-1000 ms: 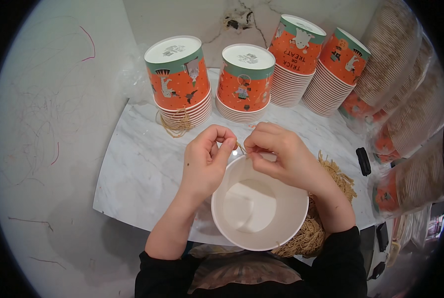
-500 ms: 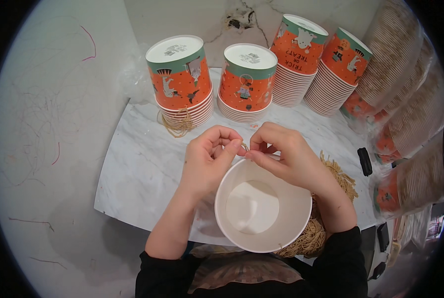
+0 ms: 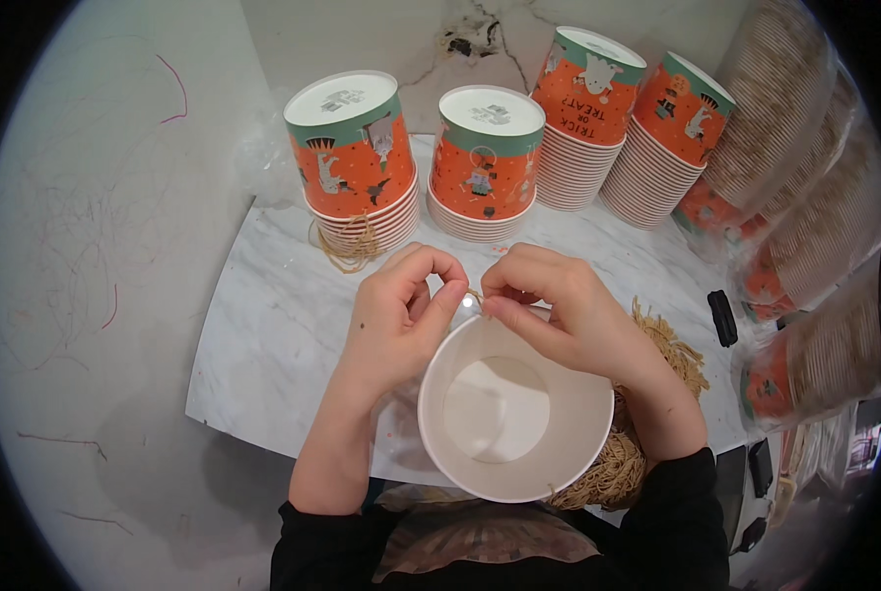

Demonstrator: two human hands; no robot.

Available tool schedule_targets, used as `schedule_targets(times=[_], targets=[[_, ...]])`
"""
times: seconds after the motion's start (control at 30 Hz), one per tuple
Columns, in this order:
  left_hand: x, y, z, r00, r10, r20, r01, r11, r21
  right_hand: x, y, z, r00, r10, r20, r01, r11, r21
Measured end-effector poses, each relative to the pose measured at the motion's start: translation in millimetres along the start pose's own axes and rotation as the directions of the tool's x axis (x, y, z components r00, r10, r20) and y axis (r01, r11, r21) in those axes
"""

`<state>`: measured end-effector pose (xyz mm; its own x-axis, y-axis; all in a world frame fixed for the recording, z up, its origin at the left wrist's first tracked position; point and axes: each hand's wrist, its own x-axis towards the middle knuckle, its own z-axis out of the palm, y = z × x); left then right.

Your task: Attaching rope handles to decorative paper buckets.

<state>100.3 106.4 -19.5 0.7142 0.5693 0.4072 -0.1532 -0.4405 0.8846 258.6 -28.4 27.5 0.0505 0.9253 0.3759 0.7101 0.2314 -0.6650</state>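
At the centre of the frame, the left hand [image 3: 396, 320] and right hand [image 3: 559, 310] pinch a short string [image 3: 474, 295] at the far rim of the white cup [image 3: 514, 414]. It looks like the string is being tied on; next needs a steady, snug pull

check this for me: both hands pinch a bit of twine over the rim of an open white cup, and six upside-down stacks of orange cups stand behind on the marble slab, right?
Not quite: the head view shows four upside-down stacks of orange cups, not six. The rest holds: the left hand and right hand pinch the twine over the rim of the open white cup on the marble slab.
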Motion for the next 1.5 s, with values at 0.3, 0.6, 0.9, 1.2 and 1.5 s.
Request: schedule_targets(times=[0.3, 0.6, 0.9, 1.2, 1.5], targets=[[-1, 1, 8, 0.995, 0.083, -0.060, -0.079, 0.995, 0.068, 4, 3, 3, 0.987, -0.162, 0.002, 0.162, 0.984, -0.074], [-1, -9, 10, 0.999, -0.007, -0.032, 0.004, 0.997, -0.073, 2, 6, 0, 0.988, -0.144, 0.058, 0.147, 0.987, -0.059], [1, -12, 15, 0.985, -0.138, 0.099, 0.165, 0.915, -0.367, 3, 17, -4, 0.918, 0.340, 0.204, -0.396, 0.798, 0.454], [-1, -12, 17, 0.986, -0.110, 0.125, 0.150, 0.911, -0.385, 6, 17, 3, 0.863, 0.443, 0.244, -0.501, 0.681, 0.534], [-1, 2, 12, 0.960, -0.219, 0.173, 0.275, 0.850, -0.450, 7, 24, 3, 0.890, 0.411, 0.200, -0.446, 0.683, 0.578]])
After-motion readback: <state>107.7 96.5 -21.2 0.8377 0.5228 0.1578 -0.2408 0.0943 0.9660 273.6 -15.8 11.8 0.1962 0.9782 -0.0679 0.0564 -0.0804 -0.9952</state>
